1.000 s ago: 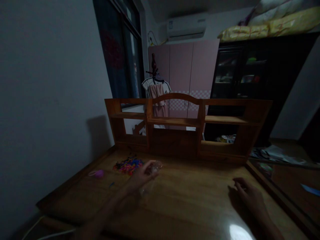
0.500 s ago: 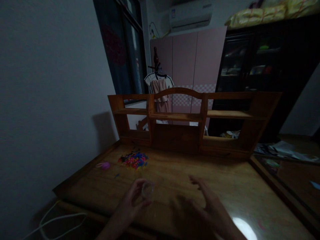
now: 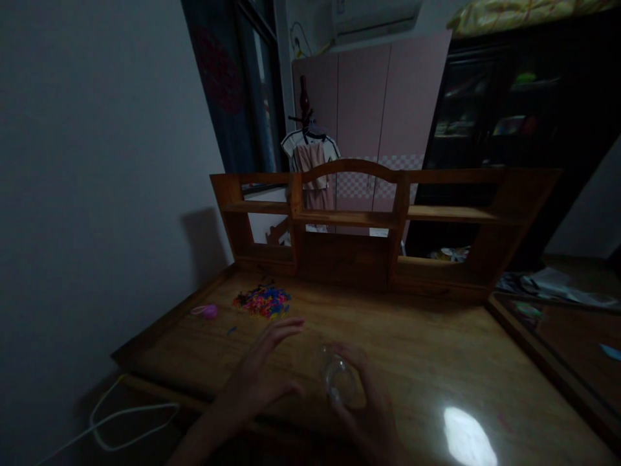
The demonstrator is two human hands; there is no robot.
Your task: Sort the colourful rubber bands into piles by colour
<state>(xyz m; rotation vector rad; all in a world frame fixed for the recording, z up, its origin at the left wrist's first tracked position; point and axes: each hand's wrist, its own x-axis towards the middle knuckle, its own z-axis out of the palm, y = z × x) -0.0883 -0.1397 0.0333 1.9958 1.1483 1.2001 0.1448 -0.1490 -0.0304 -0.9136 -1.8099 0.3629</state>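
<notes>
Clear round container (image 3: 340,380), above wooden desk (image 3: 412,330), held in curled fingers of right hand (image 3: 371,398); left hand (image 3: 250,382) beside it, empty, fingers wide; step apparently one-handed holding; next move likely calls for gentle grip.

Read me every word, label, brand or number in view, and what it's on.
No readable text.
Small pale sticker on white wall-mounted air conditioner: too blurred to read.
Clear round plastic container in right hand: no lettering visible.
Loose white papers, far right: too blurred to tell.

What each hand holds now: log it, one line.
left hand: open, empty | right hand: holding clear container | colorful pile: on table
</notes>
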